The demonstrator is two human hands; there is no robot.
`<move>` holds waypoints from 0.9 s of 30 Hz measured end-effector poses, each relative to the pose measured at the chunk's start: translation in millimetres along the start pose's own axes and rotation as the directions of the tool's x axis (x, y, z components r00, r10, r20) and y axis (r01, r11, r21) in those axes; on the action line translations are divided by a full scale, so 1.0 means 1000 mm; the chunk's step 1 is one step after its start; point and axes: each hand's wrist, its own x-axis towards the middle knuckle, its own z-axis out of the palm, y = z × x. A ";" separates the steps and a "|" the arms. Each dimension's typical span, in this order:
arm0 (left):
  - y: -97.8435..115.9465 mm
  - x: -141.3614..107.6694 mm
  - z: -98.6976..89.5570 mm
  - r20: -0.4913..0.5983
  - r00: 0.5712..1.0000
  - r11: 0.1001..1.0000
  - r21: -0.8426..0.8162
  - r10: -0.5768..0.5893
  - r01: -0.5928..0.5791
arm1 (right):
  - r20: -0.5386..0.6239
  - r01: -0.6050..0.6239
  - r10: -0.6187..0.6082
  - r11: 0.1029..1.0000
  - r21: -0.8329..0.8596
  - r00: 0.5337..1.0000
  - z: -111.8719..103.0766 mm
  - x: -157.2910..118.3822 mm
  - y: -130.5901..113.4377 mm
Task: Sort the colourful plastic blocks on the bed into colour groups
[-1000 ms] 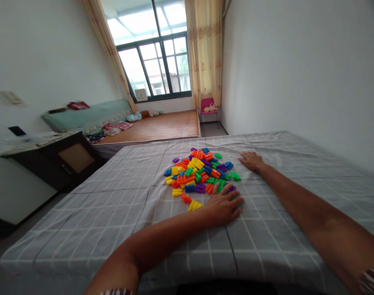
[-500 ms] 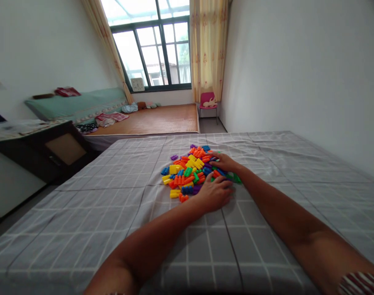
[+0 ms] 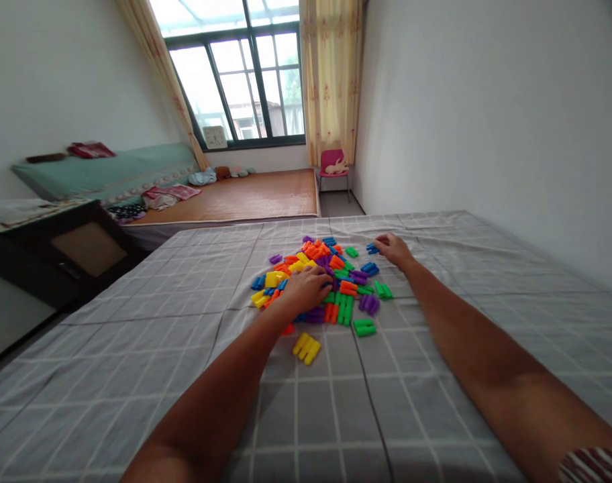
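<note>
Pinching a blue piece [image 3: 371, 248] with the right hand [image 3: 395, 250], holding thumb and fingers together on it, just off the far right side of the pile [image 3: 342, 274]. Resting the left hand [image 3: 309, 287] palm down over the left part of the pile, curving the fingers across the pieces; hiding their undersides, so not being able to tell about any grip there. Lying heaped on a grey checked cloth [image 3: 306, 416], mixing orange, yellow, green, blue and purple. Lying loose on the near side, a yellow piece [image 3: 307, 347]; sitting at the near right, a green piece [image 3: 364, 327], with a purple piece [image 3: 370, 304] just beyond. Standing in the far background, a pink chair [image 3: 331, 159] beside a brown mat [image 3: 250, 193], and leaning by the window [image 3: 280, 84] at far left, a square clock [image 3: 215, 137].
</note>
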 end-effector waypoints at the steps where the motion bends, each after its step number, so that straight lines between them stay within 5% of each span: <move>1: 0.000 0.000 0.000 -0.001 1.000 1.000 0.000 -0.007 0.007 | -0.025 -0.056 0.054 0.996 -0.067 0.998 -0.008 0.003 0.007; 5: 0.000 0.002 0.001 -0.003 1.000 0.999 0.023 -0.031 0.031 | 0.003 -0.149 0.163 0.907 -0.394 0.987 -0.042 0.008 0.027; 11: -0.003 0.002 0.004 0.004 0.999 0.998 0.046 -0.032 0.032 | -0.161 -0.241 0.180 0.706 -0.666 0.970 -0.070 -0.003 0.061; 15: -0.006 -0.002 0.004 0.022 0.999 0.997 0.063 -0.046 0.044 | -0.123 -0.292 0.297 0.631 -0.719 0.947 -0.071 -0.018 0.073; 20: -0.007 -0.011 0.003 0.032 0.998 0.994 0.092 -0.061 0.058 | -0.113 -0.316 0.353 0.594 -0.739 0.929 -0.069 -0.020 0.051; 27: -0.005 -0.017 0.002 0.026 0.998 0.995 0.076 -0.059 0.057 | -0.032 -0.161 0.212 0.629 -0.760 0.977 -0.071 0.003 0.053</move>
